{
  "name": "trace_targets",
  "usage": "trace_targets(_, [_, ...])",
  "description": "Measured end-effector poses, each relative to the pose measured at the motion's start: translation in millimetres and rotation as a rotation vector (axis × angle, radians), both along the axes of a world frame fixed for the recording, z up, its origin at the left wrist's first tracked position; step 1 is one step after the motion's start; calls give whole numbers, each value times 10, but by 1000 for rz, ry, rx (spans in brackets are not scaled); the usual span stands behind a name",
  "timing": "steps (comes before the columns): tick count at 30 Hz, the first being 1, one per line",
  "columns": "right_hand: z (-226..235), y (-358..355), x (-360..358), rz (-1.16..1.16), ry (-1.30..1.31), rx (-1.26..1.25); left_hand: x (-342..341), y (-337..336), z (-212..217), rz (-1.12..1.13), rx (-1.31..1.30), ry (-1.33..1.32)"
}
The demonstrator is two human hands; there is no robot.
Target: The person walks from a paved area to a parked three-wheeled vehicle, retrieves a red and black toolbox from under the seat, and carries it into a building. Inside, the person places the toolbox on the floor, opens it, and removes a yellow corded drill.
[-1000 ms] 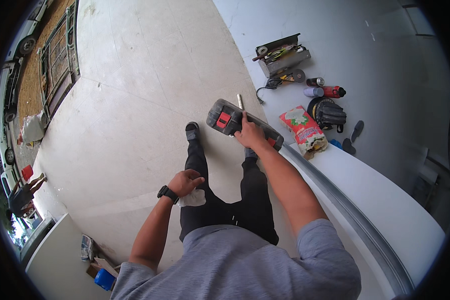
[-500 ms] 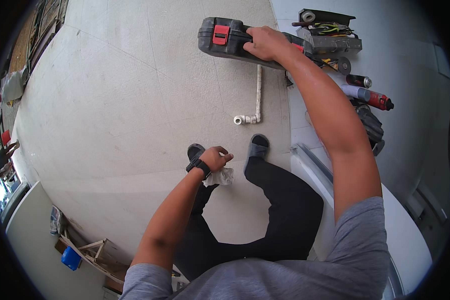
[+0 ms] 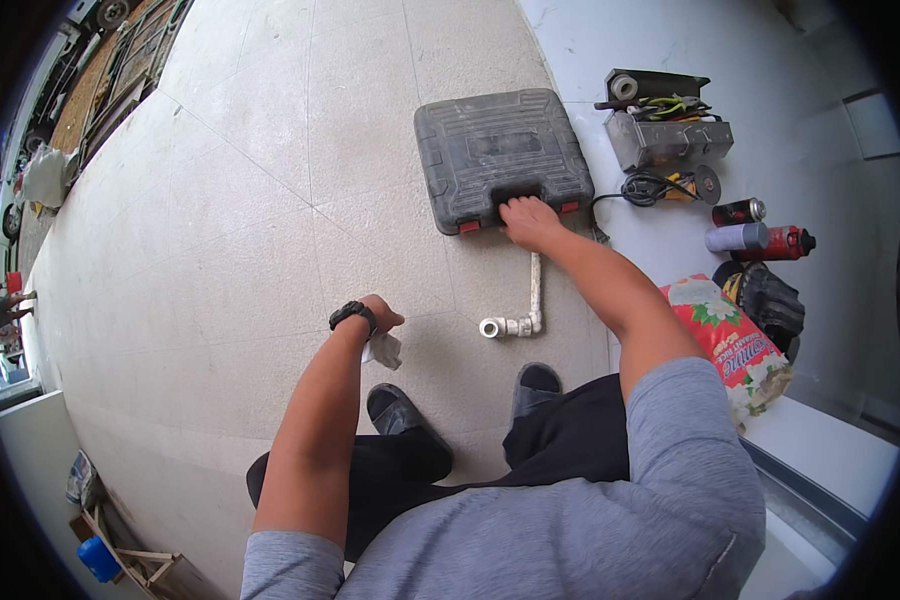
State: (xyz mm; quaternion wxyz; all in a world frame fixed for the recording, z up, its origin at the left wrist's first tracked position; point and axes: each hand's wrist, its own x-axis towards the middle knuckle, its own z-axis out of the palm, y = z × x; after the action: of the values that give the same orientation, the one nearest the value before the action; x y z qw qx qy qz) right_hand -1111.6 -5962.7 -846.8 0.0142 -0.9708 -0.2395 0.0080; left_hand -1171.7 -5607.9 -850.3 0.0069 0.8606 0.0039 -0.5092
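The case, dark grey with red latches on its near edge, lies broad side up on the pale floor ahead of the person, and appears to rest flat. The right hand is curled over the handle at the middle of that edge; the fingertips are partly out of sight. The left hand, with a black watch at its wrist, is loosely closed on a crumpled white wad, cloth or plastic, one cannot tell which, and hangs well apart from the case.

Handling the case well here seems to call for a grip kept midway between the latches, so that neither end tips, with the floor bearing the weight and the fingers clear of the underside. The left hand gives no support while the wad fills it.

A bent white pipe lies between the case and the sandals, partly under the right forearm; whether it touches the case is hidden. It is best kept from underfoot and from beneath the case. The grinder lies to the right, its cord near the case's corner, so sliding the case that way could snag it.
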Motion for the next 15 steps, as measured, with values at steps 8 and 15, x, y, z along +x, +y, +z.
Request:
trace_targets(8, [633,-305,-816,283,618,-241,80,-373,90,-75,-209,39])
trace_targets(15, [99,-666,-1180,214,367,-62,91,-464,-12,-69,-71,13])
